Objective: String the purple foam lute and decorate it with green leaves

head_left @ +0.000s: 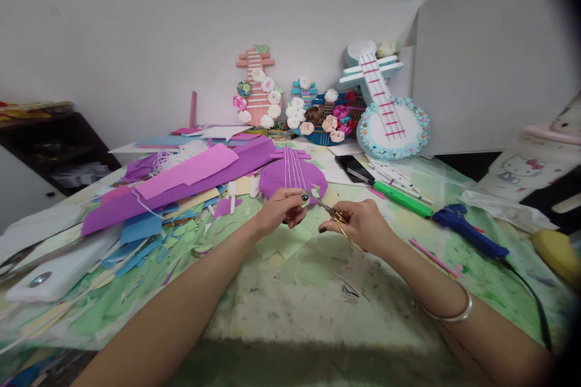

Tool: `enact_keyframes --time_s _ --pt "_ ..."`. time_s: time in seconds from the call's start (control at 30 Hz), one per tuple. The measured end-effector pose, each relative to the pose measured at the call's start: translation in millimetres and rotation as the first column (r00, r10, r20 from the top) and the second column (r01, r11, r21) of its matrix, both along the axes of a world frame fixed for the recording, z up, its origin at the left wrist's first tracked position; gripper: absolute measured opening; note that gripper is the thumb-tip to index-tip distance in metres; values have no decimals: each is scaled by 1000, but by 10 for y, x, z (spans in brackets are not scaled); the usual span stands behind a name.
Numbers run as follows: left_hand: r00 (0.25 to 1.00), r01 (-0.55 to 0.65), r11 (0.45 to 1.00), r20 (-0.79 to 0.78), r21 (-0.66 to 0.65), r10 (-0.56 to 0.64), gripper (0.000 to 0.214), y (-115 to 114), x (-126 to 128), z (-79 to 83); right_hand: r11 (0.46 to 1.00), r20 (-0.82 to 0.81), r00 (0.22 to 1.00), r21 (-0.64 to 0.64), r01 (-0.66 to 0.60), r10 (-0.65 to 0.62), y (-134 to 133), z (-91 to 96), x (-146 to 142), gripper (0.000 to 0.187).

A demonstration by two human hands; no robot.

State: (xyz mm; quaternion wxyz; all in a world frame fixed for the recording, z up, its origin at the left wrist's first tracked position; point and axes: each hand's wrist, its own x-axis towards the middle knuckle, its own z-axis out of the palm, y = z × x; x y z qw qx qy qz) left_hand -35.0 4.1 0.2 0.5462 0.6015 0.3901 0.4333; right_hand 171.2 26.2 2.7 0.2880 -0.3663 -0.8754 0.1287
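Note:
My left hand (285, 208) pinches a small piece of pale green paper (305, 198) between thumb and fingers. Gold-handled scissors (340, 219) are in my right hand (363, 225), with a finger and thumb at the loops. Their blades point left, close to the green piece, and a green scrap (315, 191) shows by the tips. Just behind both hands lies a purple lute-shaped craft piece (293, 176) with white strings along its neck and body. Under my left hand a larger pale green sheet (282, 243) rests on the table.
Purple sheets (181, 193), a pink sheet (190, 170) and many scraps cover the left side. A blue glue gun (469, 233), a green-handled cutter (402, 198) and a pink stick (433, 258) lie at right. Decorated lutes (385, 112) lean against the back wall.

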Motion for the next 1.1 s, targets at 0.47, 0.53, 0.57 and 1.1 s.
enact_keyframes --time_s 0.47,0.53,0.57,1.1 --pt "999 15 1000 -36 -4 -15 32 -23 88 -32 825 -451 886 -538 -174 -107 14 -26 -2 36" --pt "994 35 999 -100 -15 -37 26 -43 124 -37 813 -462 886 -531 -240 -40 -21 -49 -26 34" --pt "990 43 999 -131 -29 -46 23 -53 142 -38 811 -454 891 -525 -256 -12 -34 -62 -37 32" --pt "941 -323 946 118 26 318 21 -4 192 -129 788 -502 862 -557 -263 -67 -54 -79 -102 31"
